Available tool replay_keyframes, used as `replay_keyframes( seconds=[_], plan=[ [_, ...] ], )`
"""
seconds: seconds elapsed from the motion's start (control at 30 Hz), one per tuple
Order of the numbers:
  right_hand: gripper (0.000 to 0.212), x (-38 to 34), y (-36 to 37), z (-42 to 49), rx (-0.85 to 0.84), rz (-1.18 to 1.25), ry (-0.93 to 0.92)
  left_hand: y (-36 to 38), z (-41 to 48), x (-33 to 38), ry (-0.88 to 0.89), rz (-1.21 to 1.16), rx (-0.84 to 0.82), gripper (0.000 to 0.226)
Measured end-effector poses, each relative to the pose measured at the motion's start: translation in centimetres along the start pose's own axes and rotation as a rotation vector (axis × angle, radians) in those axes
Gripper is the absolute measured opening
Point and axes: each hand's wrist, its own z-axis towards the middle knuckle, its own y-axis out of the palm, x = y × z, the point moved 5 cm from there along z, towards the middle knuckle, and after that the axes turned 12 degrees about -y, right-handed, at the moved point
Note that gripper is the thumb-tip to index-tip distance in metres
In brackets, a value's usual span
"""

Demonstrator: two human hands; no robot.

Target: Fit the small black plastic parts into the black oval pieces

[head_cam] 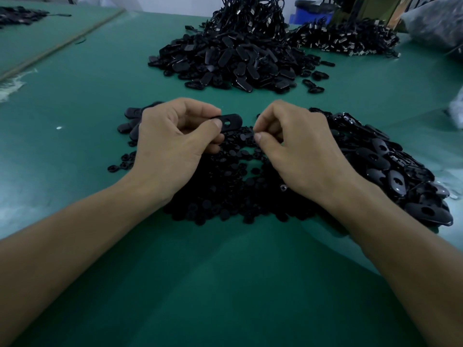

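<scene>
My left hand (pixel 172 144) pinches a black oval piece (pixel 229 122) between thumb and fingers, holding it flat with its round hole showing. My right hand (pixel 295 149) hovers just right of it, thumb and forefinger pinched together over the heap of small black plastic parts (pixel 233 181); whether a part sits between the fingertips I cannot tell. That heap of small round parts lies on the green mat between and under both hands. A pile of oval pieces (pixel 390 171) lies to the right of my right hand. A few oval pieces (pixel 130 121) lie behind my left hand.
A big mound of black oval pieces (pixel 230 61) rises at the far centre of the green table (pixel 225 284). Behind it lie cable bundles (pixel 350 38). A blue bin (pixel 308 13) and a plastic bag (pixel 436 23) stand at the far right.
</scene>
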Motion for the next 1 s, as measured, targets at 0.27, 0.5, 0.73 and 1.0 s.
replay_keyframes(
  seconds=[0.27, 0.5, 0.73, 1.0],
  plan=[
    [0.018, -0.15, -0.36, 0.01, -0.008, -0.005, -0.004, -0.10, 0.01, 0.07, 0.008, 0.013, 0.011, 0.011],
    [0.010, 0.24, -0.44, -0.06, 0.023, 0.141, 0.004, -0.05, 0.06, -0.03, 0.006, 0.012, 0.013, 0.011],
    [0.019, 0.13, -0.54, -0.03, 0.061, 0.379, 0.036, -0.01, 0.12, -0.02, 0.037, 0.026, 0.003, 0.009],
    [0.013, -0.08, -1.01, -0.03, 0.097, 0.410, 0.052, -0.12, -0.11, 0.22, 0.140, 0.146, 0.030, 0.014]
  ],
)
